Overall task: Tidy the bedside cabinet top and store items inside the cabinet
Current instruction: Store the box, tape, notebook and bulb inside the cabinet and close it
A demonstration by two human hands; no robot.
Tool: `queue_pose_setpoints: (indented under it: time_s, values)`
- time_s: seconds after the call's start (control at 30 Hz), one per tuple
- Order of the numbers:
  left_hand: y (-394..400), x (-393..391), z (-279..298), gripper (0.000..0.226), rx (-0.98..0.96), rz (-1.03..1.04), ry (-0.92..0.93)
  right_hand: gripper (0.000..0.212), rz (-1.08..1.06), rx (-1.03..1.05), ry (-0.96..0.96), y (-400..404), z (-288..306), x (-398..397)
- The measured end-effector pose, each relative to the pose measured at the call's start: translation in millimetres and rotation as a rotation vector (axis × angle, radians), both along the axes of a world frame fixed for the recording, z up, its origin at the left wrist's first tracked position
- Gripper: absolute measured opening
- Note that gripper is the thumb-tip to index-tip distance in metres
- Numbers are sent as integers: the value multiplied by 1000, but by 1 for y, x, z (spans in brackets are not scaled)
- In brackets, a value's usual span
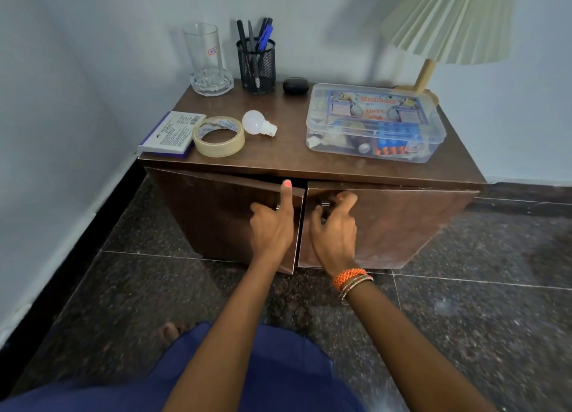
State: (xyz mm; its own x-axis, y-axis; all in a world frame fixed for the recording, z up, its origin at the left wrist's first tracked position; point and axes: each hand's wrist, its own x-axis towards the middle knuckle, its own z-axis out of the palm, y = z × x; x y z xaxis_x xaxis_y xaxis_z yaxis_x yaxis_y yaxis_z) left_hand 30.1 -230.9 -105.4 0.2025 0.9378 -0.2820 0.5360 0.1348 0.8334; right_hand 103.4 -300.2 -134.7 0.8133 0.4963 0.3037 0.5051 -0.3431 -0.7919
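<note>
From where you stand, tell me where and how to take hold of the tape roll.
Grip the tape roll at its near-right rim, one finger inside the open core and the thumb on the outer wall, coming from above. It lies flat with the hole facing up. Its left edge rests against the white box, and the bulb lies close behind its right side, so the front is probably freest.

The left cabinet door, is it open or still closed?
Partly open. The left cabinet door swings out: its free edge stands forward of the right door, with a dark gap under the cabinet top.
</note>
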Motion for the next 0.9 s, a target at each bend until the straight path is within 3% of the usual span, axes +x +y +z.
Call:
queue_pose_setpoints:
  time_s: [0.13,0.3,0.4,0.5,0.6,0.67,0.77,0.9]
  values:
    - [9,4,9,106,-106,59,-13,78,67,-86,-55,-6,3,-3]
    - [7,12,19,113,-83,165,26,81,135,-239,-91,-10,17,-5]
    - [5,18,24,107,221,168,222,77,162,-340,-63,-16,17,-15]
    - [5,20,23,90,561,98,297,66,158,-361,-96,-24,16,-16]
    - [-4,12,15,46,886,-53,333,48,177,-392,-175,-25,29,-6]
    - [-9,6,8,20,1016,-282,174,31,185,-423,-206,-21,45,-1]
    - [-11,3,11,20,781,-535,-203,29,164,-483,-175,-20,74,1]
    - [-4,9,33,30,56,-594,-261,33,61,-585,-237,-34,96,0]
